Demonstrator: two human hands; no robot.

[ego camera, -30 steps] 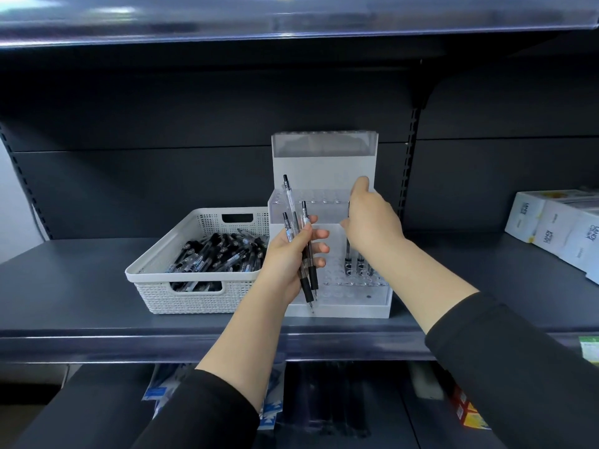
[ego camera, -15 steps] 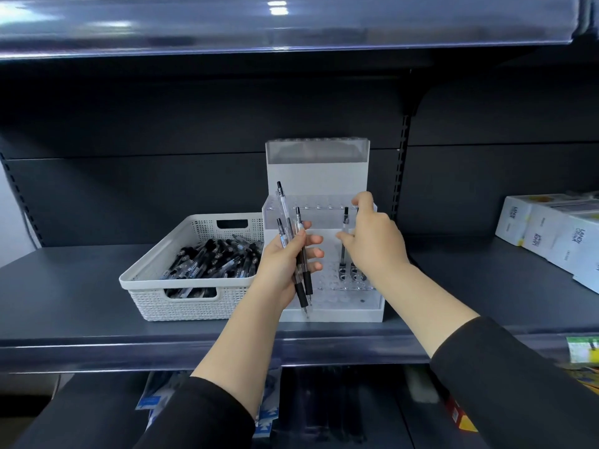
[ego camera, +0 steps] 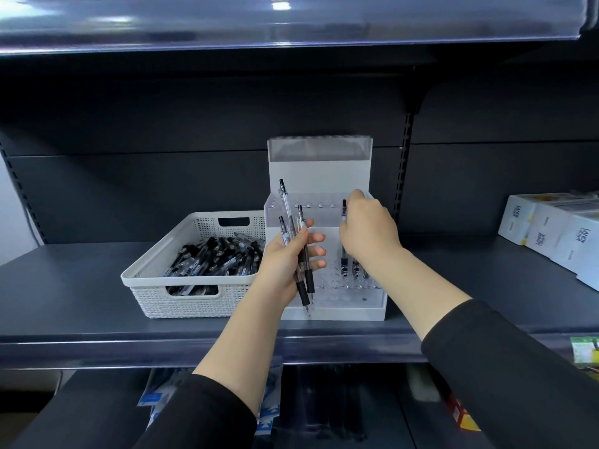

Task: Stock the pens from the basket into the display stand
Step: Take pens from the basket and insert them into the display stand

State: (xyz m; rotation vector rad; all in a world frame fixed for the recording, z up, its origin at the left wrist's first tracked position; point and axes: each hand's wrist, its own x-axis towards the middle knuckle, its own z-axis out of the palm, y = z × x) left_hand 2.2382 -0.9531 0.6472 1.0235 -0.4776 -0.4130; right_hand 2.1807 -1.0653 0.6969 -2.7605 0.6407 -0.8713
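Observation:
A white woven basket [ego camera: 181, 303] full of black-and-clear pens [ego camera: 214, 257] sits on the dark shelf. Right beside it stands a clear acrylic display stand [ego camera: 324, 176] with rows of holes. My left hand [ego camera: 288, 264] grips three pens [ego camera: 298, 241] upright in front of the stand's left side. My right hand [ego camera: 369, 231] reaches over the stand's right side, fingers pinched on the top of one pen [ego camera: 344, 209] that stands in a hole. Two more pens stand in the holes beside it, partly hidden by my wrist.
White product boxes [ego camera: 557, 234] line the shelf's right end. Another shelf [ego camera: 291, 30] overhangs close above. The shelf's front edge [ego camera: 129, 348] runs below the basket. Packaged goods lie on the lower level.
My right hand has settled lower over the stand's right holes with the pen sinking in. The left hand keeps its three pens and has barely shifted.

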